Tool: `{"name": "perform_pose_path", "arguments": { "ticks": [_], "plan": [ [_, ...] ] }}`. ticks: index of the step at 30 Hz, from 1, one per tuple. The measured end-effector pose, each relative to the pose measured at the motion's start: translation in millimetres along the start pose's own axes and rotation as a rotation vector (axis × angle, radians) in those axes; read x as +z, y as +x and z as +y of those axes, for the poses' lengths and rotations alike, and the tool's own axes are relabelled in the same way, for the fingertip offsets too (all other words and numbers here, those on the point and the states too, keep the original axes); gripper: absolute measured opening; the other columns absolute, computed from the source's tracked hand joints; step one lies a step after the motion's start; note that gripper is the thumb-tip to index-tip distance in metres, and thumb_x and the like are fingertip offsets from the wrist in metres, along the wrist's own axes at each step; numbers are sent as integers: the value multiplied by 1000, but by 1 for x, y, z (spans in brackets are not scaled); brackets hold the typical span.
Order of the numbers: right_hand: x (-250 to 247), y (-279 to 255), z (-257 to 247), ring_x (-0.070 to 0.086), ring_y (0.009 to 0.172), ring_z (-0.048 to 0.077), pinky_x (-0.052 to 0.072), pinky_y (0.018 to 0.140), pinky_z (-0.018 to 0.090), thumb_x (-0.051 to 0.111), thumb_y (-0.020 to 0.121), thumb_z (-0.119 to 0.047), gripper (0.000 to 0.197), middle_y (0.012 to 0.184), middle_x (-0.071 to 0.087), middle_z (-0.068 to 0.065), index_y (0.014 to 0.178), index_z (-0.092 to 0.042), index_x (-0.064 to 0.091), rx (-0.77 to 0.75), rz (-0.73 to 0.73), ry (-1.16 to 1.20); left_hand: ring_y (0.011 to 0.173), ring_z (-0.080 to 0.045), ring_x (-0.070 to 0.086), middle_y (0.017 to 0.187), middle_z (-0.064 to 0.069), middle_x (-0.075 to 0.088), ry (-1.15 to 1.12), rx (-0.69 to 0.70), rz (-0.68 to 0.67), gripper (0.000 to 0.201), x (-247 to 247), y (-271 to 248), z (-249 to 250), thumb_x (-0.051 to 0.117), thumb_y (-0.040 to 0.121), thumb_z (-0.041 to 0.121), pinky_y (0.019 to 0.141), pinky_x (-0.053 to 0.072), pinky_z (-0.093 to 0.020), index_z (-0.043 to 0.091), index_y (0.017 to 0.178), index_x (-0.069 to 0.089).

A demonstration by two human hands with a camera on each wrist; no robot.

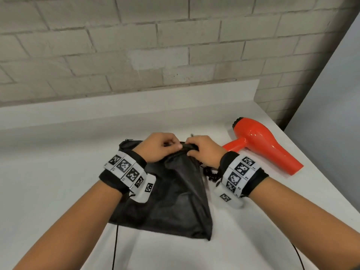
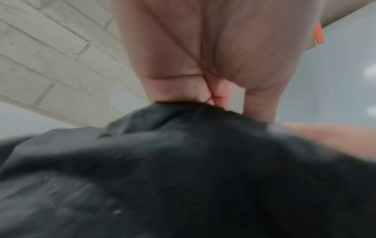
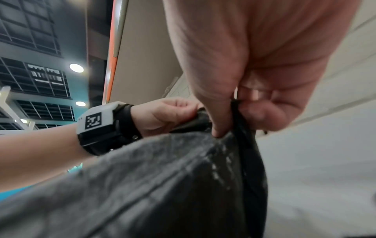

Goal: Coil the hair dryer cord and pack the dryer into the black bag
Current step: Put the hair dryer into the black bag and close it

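A black drawstring bag (image 1: 171,199) lies flat on the white counter (image 1: 58,182) in front of me. My left hand (image 1: 161,147) and right hand (image 1: 200,151) meet at its far gathered top edge, each pinching the fabric. In the right wrist view the right hand (image 3: 240,112) pinches the bag (image 3: 162,185) rim between thumb and fingers, with the left hand (image 3: 168,116) gripping beside it. The left wrist view shows the left hand (image 2: 205,90) curled on the bag (image 2: 183,161). The red hair dryer (image 1: 263,143) lies to the right. Its black coiled cord (image 1: 212,174) peeks out beside my right wrist.
A brick wall (image 1: 136,45) rises behind the counter's raised back ledge (image 1: 136,102). The counter's right edge (image 1: 321,172) runs diagonally just beyond the dryer. Thin black drawstrings (image 1: 116,246) trail from the bag toward me on both sides.
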State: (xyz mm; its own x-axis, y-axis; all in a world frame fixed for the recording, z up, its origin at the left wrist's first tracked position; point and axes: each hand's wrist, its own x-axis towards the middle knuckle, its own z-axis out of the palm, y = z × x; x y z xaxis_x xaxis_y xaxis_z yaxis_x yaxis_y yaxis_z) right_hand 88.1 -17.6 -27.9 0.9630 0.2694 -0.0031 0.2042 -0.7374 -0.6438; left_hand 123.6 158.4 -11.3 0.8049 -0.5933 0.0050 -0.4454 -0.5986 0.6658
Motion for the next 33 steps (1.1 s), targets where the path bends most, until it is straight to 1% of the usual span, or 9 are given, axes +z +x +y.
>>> {"name": "perform_pose_path", "arguments": {
  "ticks": [4,9,14,17,20,24,28,31,33],
  "plan": [
    [-32,-7,-5,46,79,19,30,68,18,56,79,8,13,82,47,7,86,2,65,-104,217,-32,96,-16,55,98,-1,63,60,-160,-19,34,-13,3,-3,36,96,30,88,38,-26,15,96,67],
    [-63,-26,-24,47,78,16,36,73,6,46,73,17,28,80,44,-2,80,-1,67,-167,306,35,125,-26,33,133,-1,38,516,-362,-292,27,-10,0,-21,51,88,26,106,29,-30,30,113,61],
    [-67,-41,-27,47,61,17,36,63,4,55,87,-11,30,69,45,8,67,9,64,-91,319,41,131,-36,17,146,-8,12,692,-396,-93,52,-5,-6,-24,60,77,48,113,21,-43,45,126,44],
    [-63,-40,-15,43,55,20,37,60,22,54,90,-27,44,66,42,9,62,5,59,61,334,-164,134,-43,12,148,-20,7,765,-320,131,88,-5,-6,-16,69,66,54,113,16,-48,37,139,23],
    [-58,-42,-8,53,79,28,48,76,35,55,87,-8,17,96,32,4,99,-3,66,154,221,-337,134,-46,10,147,-25,7,702,-263,374,104,-7,-5,1,75,59,54,113,11,-51,30,142,18],
    [-53,-40,-6,46,107,37,43,84,33,39,86,4,41,120,43,23,127,-1,40,358,198,-391,131,-45,17,145,-25,12,712,-227,372,110,2,-4,15,75,55,59,111,15,-51,34,142,14],
    [-61,-34,0,49,111,36,39,94,31,40,79,12,40,119,51,22,117,2,47,323,340,9,108,-23,54,121,-3,57,522,-159,181,60,11,3,12,66,73,49,98,43,-39,30,127,49],
    [-61,-35,5,51,113,32,40,99,31,40,77,13,49,121,55,19,122,-3,51,274,473,167,77,-18,58,84,4,67,358,107,436,16,11,3,18,58,81,33,68,52,-32,26,88,71],
    [-64,-37,6,55,108,30,44,95,30,41,78,10,44,116,60,17,118,-4,55,272,544,254,90,-25,47,101,-3,62,487,231,506,18,10,4,18,57,75,40,72,46,-31,32,75,73]
  ]
}}
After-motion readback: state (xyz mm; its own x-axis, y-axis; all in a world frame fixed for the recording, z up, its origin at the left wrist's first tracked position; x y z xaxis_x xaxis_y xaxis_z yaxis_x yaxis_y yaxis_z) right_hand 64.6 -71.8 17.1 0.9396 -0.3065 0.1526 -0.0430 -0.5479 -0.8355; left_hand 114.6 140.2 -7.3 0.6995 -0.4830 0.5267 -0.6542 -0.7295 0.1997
